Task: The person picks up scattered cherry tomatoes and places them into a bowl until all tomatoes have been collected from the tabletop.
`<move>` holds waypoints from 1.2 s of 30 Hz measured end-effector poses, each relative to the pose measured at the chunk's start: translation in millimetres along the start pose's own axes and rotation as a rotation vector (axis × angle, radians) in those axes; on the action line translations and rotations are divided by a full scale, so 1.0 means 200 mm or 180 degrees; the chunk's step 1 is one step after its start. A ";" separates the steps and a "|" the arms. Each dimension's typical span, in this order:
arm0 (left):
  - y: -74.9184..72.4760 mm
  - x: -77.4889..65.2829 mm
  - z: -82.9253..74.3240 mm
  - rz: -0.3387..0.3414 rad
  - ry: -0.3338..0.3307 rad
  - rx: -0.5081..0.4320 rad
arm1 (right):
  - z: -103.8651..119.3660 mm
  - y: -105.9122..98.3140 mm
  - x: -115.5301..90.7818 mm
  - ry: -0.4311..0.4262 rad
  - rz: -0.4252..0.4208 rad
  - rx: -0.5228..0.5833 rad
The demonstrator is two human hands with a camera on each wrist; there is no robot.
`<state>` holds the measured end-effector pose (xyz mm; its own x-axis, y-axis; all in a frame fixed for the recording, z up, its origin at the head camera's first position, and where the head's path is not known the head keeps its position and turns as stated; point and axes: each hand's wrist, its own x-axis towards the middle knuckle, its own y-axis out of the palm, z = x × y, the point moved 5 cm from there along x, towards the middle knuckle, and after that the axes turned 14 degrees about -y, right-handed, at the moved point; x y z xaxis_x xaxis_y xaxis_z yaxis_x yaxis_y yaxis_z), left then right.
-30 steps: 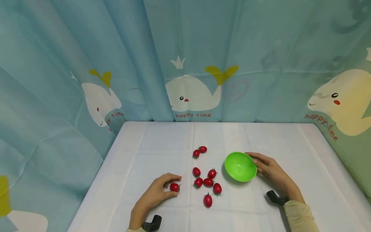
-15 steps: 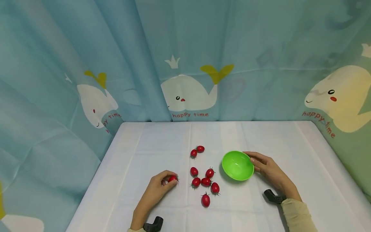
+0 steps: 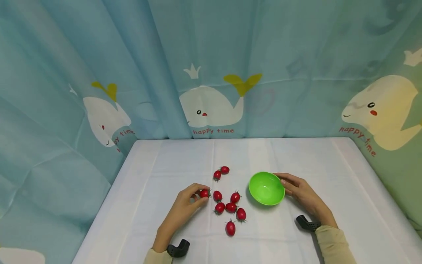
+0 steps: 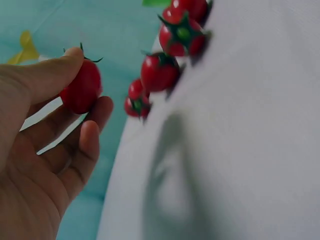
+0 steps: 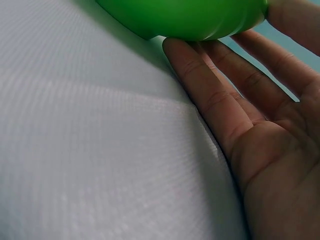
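Observation:
In the head view, my left hand [image 3: 182, 209] pinches a cherry tomato [image 3: 204, 193] between thumb and fingertips, just left of the loose ones. The left wrist view shows this cherry tomato [image 4: 82, 87] apart from the tablecloth, its green stem up by the thumb. Several more cherry tomatoes [image 3: 231, 207] lie in a loose group mid-table, with two [image 3: 225, 170] farther back. Right of them stands a green bowl [image 3: 266, 189], nothing inside it. My right hand [image 3: 303, 194] rests against its right side. Fairly straight fingers [image 5: 215, 95] touch the green bowl [image 5: 185, 17] low down.
A white cloth [image 3: 283, 234] covers the table. Blue-green curtains [image 3: 158, 73] printed with whales hang behind and along the sides. Each wrist wears a black device [image 3: 178, 249].
My left hand has closed its fingertips on the cherry tomato and carried it away from me and rightward. The right hand stays at the bowl. The whole head view has shifted slightly.

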<state>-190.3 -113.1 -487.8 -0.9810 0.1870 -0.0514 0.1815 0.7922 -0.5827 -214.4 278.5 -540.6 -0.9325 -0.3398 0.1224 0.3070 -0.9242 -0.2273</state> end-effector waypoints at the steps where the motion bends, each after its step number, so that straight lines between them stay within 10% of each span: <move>1: 0.01 0.02 -0.03 0.0020 0.0076 0.0008 | 0.00 0.00 0.00 -0.0010 0.0006 -0.0002; 11: 0.12 0.17 -0.27 0.0471 0.0621 0.0158 | 0.01 0.00 0.02 -0.0017 0.0008 -0.0041; 36: 0.49 0.30 -0.55 0.0877 0.0925 0.0570 | 0.06 -0.03 0.02 -0.0073 0.0041 -0.0296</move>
<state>-223.9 39.3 -458.2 -0.8330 0.5532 -0.0091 0.3939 0.5814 -0.7119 -218.1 279.8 -526.3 -0.9237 -0.3563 0.1407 0.2988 -0.8999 -0.3175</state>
